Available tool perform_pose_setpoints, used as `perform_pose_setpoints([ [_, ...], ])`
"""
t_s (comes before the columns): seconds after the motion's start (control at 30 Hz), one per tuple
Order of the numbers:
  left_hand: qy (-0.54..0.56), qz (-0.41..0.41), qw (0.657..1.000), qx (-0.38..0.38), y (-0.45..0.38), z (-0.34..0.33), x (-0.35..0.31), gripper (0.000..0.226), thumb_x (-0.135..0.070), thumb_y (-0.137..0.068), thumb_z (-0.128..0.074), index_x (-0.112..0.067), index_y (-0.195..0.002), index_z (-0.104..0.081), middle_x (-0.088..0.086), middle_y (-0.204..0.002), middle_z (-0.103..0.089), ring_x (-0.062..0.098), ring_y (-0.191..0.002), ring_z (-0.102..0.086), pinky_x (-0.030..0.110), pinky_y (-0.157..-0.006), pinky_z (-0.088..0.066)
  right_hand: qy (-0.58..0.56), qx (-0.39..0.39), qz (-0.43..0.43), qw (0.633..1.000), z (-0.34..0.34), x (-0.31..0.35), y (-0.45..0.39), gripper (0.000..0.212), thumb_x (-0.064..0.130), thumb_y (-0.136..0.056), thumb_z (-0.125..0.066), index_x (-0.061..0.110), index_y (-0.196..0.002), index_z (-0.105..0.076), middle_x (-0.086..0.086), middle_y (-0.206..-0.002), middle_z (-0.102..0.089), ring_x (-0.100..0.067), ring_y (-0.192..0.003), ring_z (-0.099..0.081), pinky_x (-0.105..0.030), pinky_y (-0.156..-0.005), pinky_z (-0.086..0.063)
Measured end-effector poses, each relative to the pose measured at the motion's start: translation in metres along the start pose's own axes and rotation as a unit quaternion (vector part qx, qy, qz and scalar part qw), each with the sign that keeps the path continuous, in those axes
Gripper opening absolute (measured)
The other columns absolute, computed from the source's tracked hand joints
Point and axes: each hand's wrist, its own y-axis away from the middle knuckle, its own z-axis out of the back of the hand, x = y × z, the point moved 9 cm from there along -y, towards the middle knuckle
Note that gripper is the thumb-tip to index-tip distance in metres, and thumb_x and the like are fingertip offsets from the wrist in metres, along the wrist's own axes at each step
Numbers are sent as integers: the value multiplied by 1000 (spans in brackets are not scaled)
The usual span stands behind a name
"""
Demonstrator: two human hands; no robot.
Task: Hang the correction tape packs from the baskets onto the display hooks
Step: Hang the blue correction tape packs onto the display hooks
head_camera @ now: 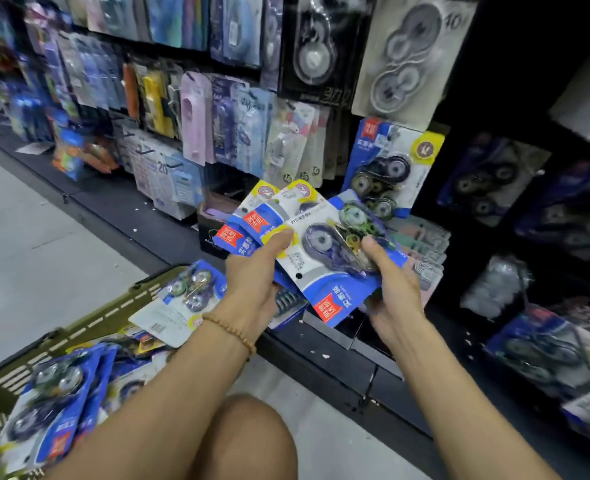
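Stationery aisle, hanging wall ahead: I hold a fan of correction tape packs [307, 247] low in front of it, between both hands.

Left hand [252, 271] grips the fan from below, thumb pressed on the top card; right hand [390, 282] pinches the top pack's right edge, thumb on its plastic bubble. That pack's long axis runs from upper left down to lower right, and it seems upside down, red label nearest me, so the hang hole must swing up towards the same kind of pack already hanging [387, 168], just above my right hand, the nearer one. More packs lie in the green basket [89, 323] at my lower left.
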Motion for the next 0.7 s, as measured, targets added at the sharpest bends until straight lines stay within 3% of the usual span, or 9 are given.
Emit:
perform_pose_setpoints([
  [0.1, -13, 13, 1000, 10, 5, -12, 4, 12, -4, -87, -74, -9, -97, -72, 9, -98, -78, 27, -86, -75, 44, -75, -61, 64, 72, 24, 995, 22, 35, 2, 44, 26, -72, -86, 19, -111, -66, -5, -88, -75, -18, -65, -69, -27, -54, -55],
  [0.2, -24, 44, 998, 38, 10, -27, 8, 25, -5, -88, -71, -4, -113, -70, 14, -110, -76, 30, -92, -74, 47, -78, -62, 177, 152, 18, 972, 37, 54, 0, 66, 40, -43, -99, 14, -99, -77, -9, -93, -77, -24, -80, -70, -33, -68, -60],
  [0.27, -30, 65, 995, 63, 13, -39, 11, 27, -7, -89, -71, -5, -115, -69, 16, -113, -75, 32, -94, -73, 51, -85, -60, 182, 180, 11, 967, 44, 58, 0, 78, 43, -32, -102, 11, -99, -76, -13, -98, -77, -25, -82, -72, -34, -71, -60],
  [0.33, -20, 87, 992, 83, 17, -52, 17, 31, -10, -90, -70, -5, -121, -68, 16, -116, -74, 34, -102, -72, 56, -93, -56, 145, 187, 25, 971, 46, 67, 3, 73, 37, -39, -101, 8, -100, -73, -14, -97, -77, -22, -78, -74, -30, -67, -60],
  [0.43, 31, 118, 985, 121, 23, -73, 29, 35, -19, -95, -65, -11, -129, -65, 13, -120, -73, 35, -110, -70, 53, -91, -57, 115, 156, 80, 978, 48, 79, 14, 29, 20, -70, -79, 10, -96, -69, -7, -87, -78, -16, -72, -73, -27, -66, -58],
  [0.57, 61, 158, 973, 156, 30, -87, 47, 17, -18, -97, -62, -16, -112, -70, 10, -107, -76, 31, -88, -75, 50, -77, -62, 111, 68, 115, 985, 63, 73, 17, 40, 22, -72, -85, 11, -104, -64, -6, -94, -78, -20, -82, -73, -37, -80, -57],
  [0.7, 17, 134, 982, 131, 23, -72, 54, 38, -18, -86, -75, -13, -123, -70, 13, -119, -73, 40, -106, -70, 58, -89, -57, 170, 53, 136, 975, 67, 81, 21, 41, 23, -69, -86, 11, -103, -67, -5, -95, -78, -17, -83, -74, -28, -73, -59],
])
